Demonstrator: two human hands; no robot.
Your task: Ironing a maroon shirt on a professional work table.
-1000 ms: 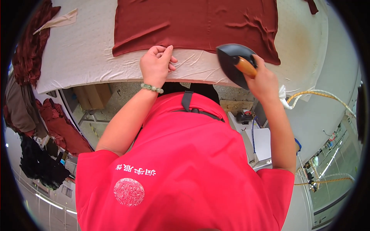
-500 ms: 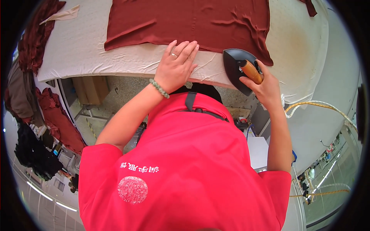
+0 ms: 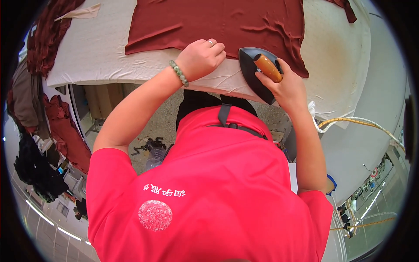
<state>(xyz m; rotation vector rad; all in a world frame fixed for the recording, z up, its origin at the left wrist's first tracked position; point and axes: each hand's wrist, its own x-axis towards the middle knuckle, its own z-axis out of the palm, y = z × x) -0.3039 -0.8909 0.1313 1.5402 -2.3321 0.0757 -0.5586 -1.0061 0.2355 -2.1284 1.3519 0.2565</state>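
Observation:
My right hand (image 3: 288,87) is wrapped round the wooden handle of a dark iron (image 3: 251,72), whose pointed end faces away from me. The iron is at the near edge of a padded ironing table (image 3: 96,61), overlapping the lower hem of a dark red garment (image 3: 218,22). My left hand (image 3: 203,57), with a ring and a green bead bracelet on it, is closed, its fingers curled down beside the same hem. Whether cloth is pinched in those fingers is hidden. Small creases run across the garment on both sides.
More dark red cloth (image 3: 48,39) and a pale strip (image 3: 80,12) lie on the table's left end. Draped garments (image 3: 28,91) hang at the left. A yellow-and-white hose (image 3: 358,121) runs off right of the iron. Beneath the table stands a cardboard box (image 3: 104,98).
My left hand has gone from lying flat with fingers stretched to a closed curl. The iron has shifted a little left and away from me in my right hand.

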